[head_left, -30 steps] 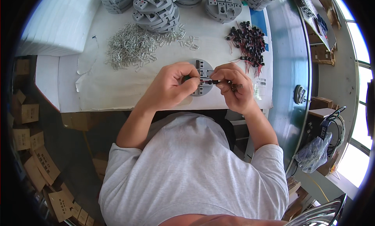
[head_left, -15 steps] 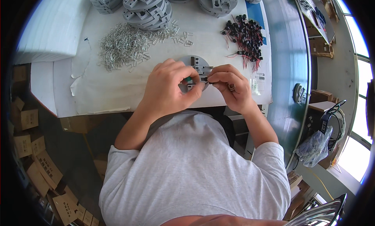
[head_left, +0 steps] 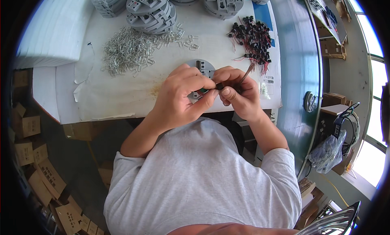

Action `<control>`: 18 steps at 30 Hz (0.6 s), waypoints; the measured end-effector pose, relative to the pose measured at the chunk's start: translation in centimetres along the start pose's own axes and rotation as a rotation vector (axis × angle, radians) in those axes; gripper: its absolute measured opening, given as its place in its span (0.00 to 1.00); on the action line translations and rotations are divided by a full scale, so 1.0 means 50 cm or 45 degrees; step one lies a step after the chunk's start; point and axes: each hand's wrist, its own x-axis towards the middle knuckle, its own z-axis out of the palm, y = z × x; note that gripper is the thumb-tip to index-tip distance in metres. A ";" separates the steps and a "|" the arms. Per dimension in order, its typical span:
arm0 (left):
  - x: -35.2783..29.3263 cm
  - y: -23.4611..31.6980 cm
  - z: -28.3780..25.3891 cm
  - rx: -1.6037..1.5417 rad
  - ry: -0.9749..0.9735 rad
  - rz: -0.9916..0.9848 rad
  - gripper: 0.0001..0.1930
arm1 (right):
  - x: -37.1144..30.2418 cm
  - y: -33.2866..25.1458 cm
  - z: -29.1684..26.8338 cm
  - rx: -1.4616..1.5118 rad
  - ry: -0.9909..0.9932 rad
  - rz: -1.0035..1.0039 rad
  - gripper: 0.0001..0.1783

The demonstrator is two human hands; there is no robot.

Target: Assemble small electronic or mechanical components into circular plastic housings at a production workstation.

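Note:
A round grey plastic base (head_left: 208,67) lies on the table, partly hidden by my hands. Above its near right part, my left hand (head_left: 180,95) is closed in a pinch; a bit of green shows between its fingers, its kind hidden. My right hand (head_left: 240,93) grips a small black wired component (head_left: 219,86) between thumb and fingers. Its thin reddish wires (head_left: 248,70) stick up past the knuckles. The fingertips of both hands meet at the black component.
Stacked grey round bases (head_left: 152,16) stand at the back. A heap of bent metal clips (head_left: 128,50) lies at left, a pile of black wired components (head_left: 252,36) at back right. White foam (head_left: 53,28) borders the left side; cartons (head_left: 48,174) lie below on the left.
My left fingertips have come up to the black component in my right hand. The right hand has turned, and its reddish wires now show above the fingers.

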 end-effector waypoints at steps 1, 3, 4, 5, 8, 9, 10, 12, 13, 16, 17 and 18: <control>0.000 0.001 -0.001 -0.028 -0.004 -0.005 0.05 | 0.000 0.004 0.000 -0.012 -0.020 -0.050 0.11; 0.000 0.004 0.000 -0.052 0.010 -0.016 0.05 | 0.003 0.011 0.000 -0.035 -0.065 -0.150 0.12; 0.001 0.005 0.000 -0.078 0.022 -0.027 0.04 | 0.006 0.010 -0.001 -0.034 -0.067 -0.150 0.12; 0.001 0.006 0.000 -0.105 0.034 -0.038 0.04 | 0.012 0.008 -0.003 -0.209 -0.090 -0.249 0.12; -0.007 -0.003 0.004 -0.277 0.021 -0.157 0.03 | 0.022 -0.008 -0.007 -0.557 -0.138 -0.446 0.12; -0.011 -0.006 0.006 -0.364 0.014 -0.216 0.03 | 0.024 -0.020 -0.007 -0.668 -0.183 -0.465 0.11; -0.013 -0.007 0.007 -0.363 0.016 -0.217 0.03 | 0.025 -0.030 -0.008 -0.780 -0.229 -0.483 0.11; -0.017 -0.007 0.010 -0.564 0.027 -0.284 0.03 | 0.024 -0.028 -0.004 -0.892 -0.274 -0.504 0.11; -0.018 -0.007 0.012 -0.664 0.031 -0.316 0.03 | 0.018 -0.014 0.004 -0.730 -0.201 -0.484 0.10; -0.023 -0.006 0.026 -0.705 0.048 -0.368 0.04 | 0.008 0.009 0.017 -0.402 -0.061 -0.437 0.10; -0.025 -0.007 0.030 -0.730 0.053 -0.394 0.04 | 0.005 0.011 0.016 -0.454 -0.048 -0.456 0.09; -0.024 -0.008 0.025 -0.732 0.053 -0.395 0.04 | 0.003 0.013 0.016 -0.506 -0.034 -0.474 0.09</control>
